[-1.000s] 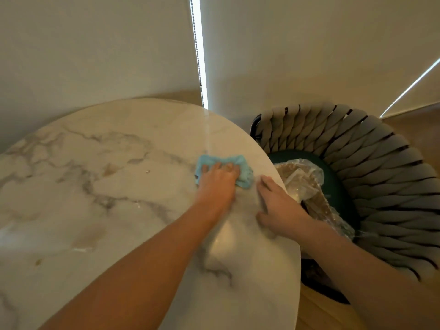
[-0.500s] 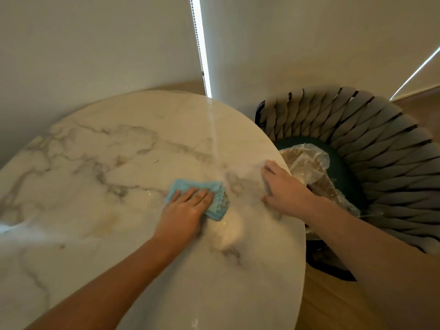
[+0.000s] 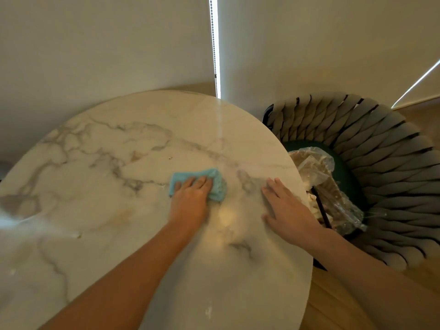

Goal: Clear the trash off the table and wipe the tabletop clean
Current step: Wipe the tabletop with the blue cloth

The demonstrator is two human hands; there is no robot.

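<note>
Marble fills most of the view: a round white tabletop veined in grey, its near and left edges cut off by the frame. On it, right of centre, lies a crumpled light-blue cleaning cloth, and the left hand presses flat on the cloth's near half, fingers extended and close together on top of the fabric rather than curled around it. How much of the cloth sits under the palm is hidden. The right hand rests palm-down on the bare marble just beside the table's right edge, fingers straight and slightly spread, holding nothing; it lies near the cloth but apart from it. Both forearms run out of the bottom of the frame.

A few small specks and faint smears dot the surface: one tiny dark speck beyond the cloth and a pale streak near the bottom edge; what they are is too small to tell. A bright glare crosses the marble at the left, washing out that part.

Past the right edge stands a chair with a grey woven-strap back and dark green seat, partly hidden by the tabletop. On its seat sits a crinkled clear plastic bag with brownish and pale contents, blurred behind the plastic and hard to identify; a thin dark rod crosses in front of its lower part. Pale roller blinds with a bead chain close the background.
</note>
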